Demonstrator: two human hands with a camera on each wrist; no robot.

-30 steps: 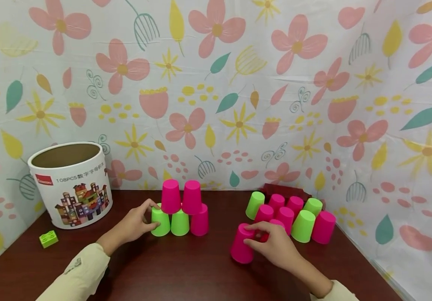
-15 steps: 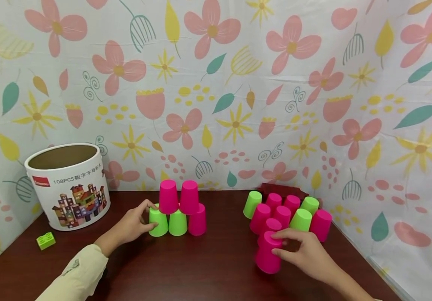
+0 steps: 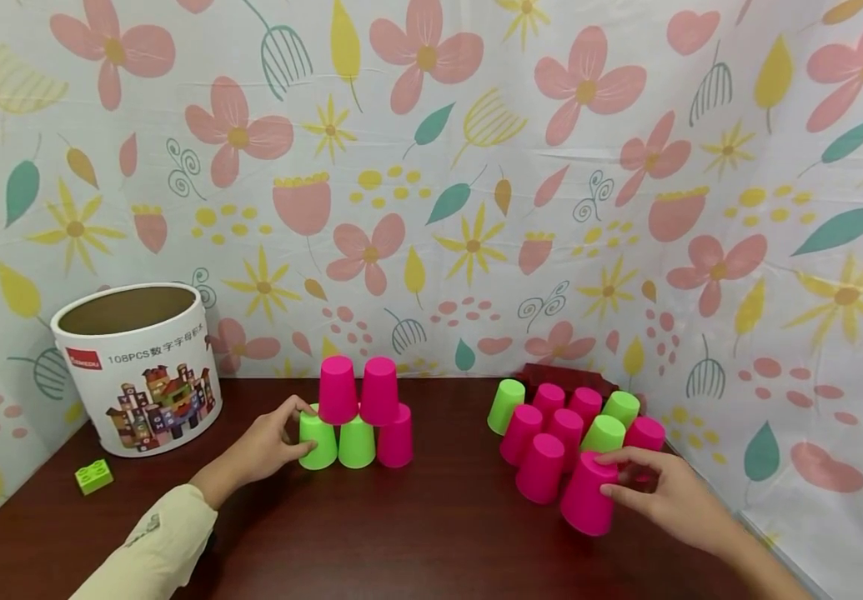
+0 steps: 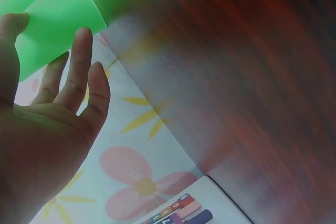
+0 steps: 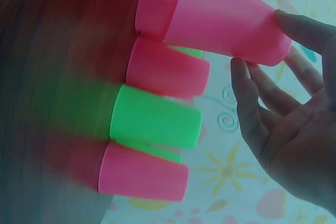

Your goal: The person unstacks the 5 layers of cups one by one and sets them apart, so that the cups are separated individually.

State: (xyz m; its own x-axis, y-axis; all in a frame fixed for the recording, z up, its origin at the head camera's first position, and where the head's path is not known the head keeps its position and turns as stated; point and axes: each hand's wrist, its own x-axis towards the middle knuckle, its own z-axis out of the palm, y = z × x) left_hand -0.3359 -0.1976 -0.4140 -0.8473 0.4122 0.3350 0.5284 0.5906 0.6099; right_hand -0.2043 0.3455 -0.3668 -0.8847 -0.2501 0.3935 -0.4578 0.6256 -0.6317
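My right hand (image 3: 674,492) pinches a pink cup (image 3: 587,500) near its narrow top, with the wide mouth down and slightly tilted. In the right wrist view this pink cup (image 5: 223,17) is in front of the other cups. My left hand (image 3: 269,442) holds the side of a green cup (image 3: 318,442) between thumb and fingers, at the left end of a small stack. Beside it in the bottom row stand another green cup (image 3: 357,442) and a pink cup (image 3: 395,437). Two upside-down pink cups (image 3: 338,392) sit on top of that row.
Several upside-down pink and green cups (image 3: 539,468) stand grouped at the right of the dark table (image 3: 371,542). A dark red object (image 3: 562,377) lies behind them. At the left are a white bucket (image 3: 138,375) and a green toy brick (image 3: 93,477).
My right hand has carried the pink cup rightward, past the front of the group, uncovering another pink cup. My left hand stays at the green cup, and the stack looks unchanged.
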